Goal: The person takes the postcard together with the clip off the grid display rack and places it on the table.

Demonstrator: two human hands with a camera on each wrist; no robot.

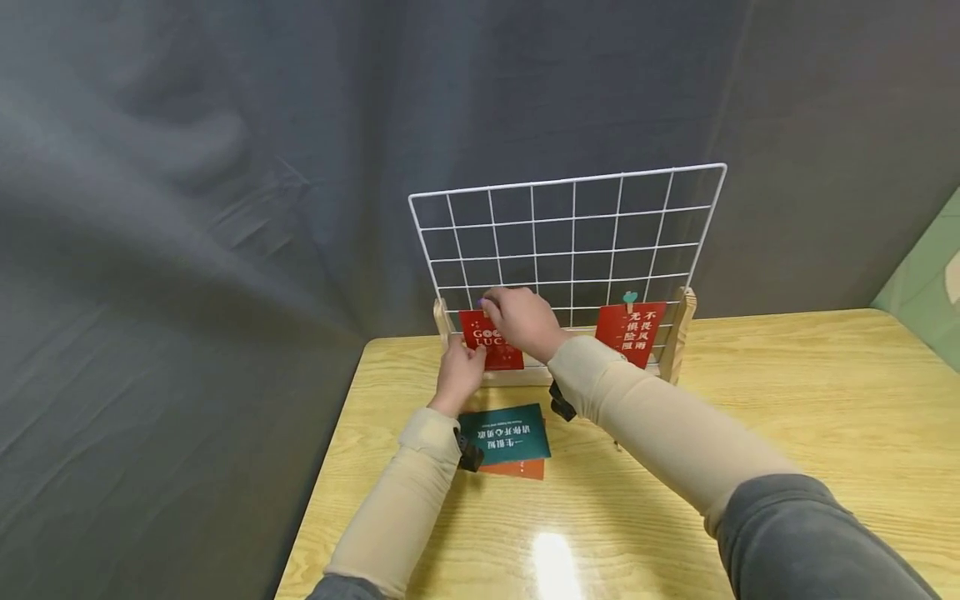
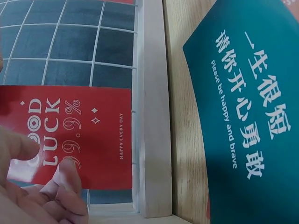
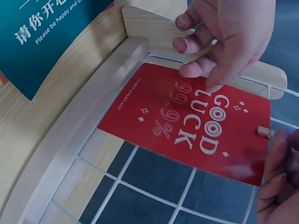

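Observation:
A red "GOOD LUCK" card (image 1: 504, 358) stands against the lower left of a white wire grid (image 1: 574, 180). My left hand (image 1: 459, 373) pinches the card's left edge between thumb and fingers, as the right wrist view (image 3: 229, 42) also shows. At the card's top edge, my right hand (image 1: 525, 321) pinches a small wooden clip (image 3: 264, 131) with a purple top. The clip's wooden end overlaps the front of the card. My right fingers partly cover the card's upper right corner in the head view.
Another red card (image 1: 628, 329) hangs at the grid's right under a clip with a teal heart (image 1: 630, 297). Wooden supports (image 1: 678, 337) hold the grid upright. Before it, a teal card (image 1: 506, 433) lies over an orange-red one (image 1: 525, 470) on the wooden table (image 1: 780, 375). Dark cloth hangs behind.

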